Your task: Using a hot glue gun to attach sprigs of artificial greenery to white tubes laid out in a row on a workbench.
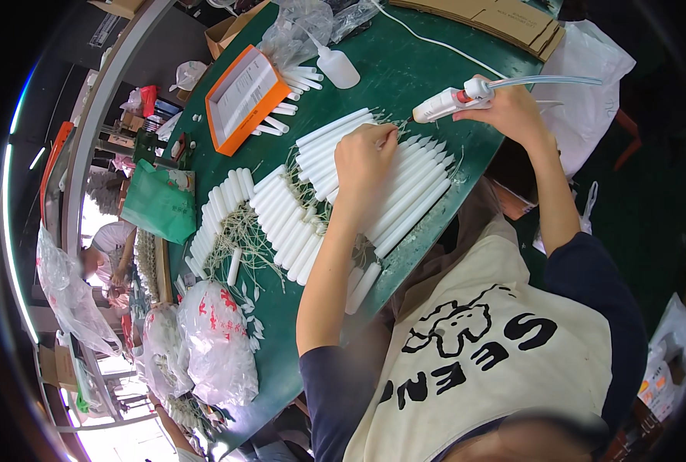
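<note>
My right hand [510,114] is wrapped round a white and red hot glue gun [439,105], a clear glue stick running out of its back. The gun's nozzle points left, at the far ends of a row of white candle-shaped sticks [416,202]. Over that row my left hand [364,158] is closed in a pinch, close to the nozzle; what its fingers hold is hidden. Several sticks in the right part of the row carry pointed white tips. More white sticks [281,219] lie to the left, with thin pale wires [243,235] tangled about them.
An orange box [231,142], a white squeeze bottle [338,68] and loose white tubes [277,123] stand or lie on the green table [404,46]. Flat cardboard [497,27] is at the far edge. Left are a green bag [158,202], plastic bags [218,339] and small white tips [254,312].
</note>
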### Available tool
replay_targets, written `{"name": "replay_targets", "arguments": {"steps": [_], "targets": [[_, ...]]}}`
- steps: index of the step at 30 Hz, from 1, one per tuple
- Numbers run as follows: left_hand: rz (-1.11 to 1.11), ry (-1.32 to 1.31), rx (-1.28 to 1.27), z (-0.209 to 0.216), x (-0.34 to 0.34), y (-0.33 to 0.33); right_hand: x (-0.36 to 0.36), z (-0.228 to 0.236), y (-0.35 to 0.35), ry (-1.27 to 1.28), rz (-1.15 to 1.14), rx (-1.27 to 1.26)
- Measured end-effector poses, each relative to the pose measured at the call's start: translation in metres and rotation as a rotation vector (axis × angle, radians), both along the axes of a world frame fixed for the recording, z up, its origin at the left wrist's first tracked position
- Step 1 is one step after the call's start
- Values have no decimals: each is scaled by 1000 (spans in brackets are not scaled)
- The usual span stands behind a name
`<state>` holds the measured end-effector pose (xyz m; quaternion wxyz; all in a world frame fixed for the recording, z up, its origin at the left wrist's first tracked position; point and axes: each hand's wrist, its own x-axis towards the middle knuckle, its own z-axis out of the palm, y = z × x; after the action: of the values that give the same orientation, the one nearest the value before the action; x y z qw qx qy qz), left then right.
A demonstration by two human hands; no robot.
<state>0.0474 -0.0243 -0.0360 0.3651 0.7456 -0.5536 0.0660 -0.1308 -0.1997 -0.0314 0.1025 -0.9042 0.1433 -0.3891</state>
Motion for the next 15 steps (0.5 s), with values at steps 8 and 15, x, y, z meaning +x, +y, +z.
{"name": "replay_targets", "arguments": {"steps": [8,15], "targets": [[21,10,34,-1,1,0,0,0,2,-42,13,-15],[17,19,29,-1,0,0,1,-3,-1,-12,2,-15]]}}
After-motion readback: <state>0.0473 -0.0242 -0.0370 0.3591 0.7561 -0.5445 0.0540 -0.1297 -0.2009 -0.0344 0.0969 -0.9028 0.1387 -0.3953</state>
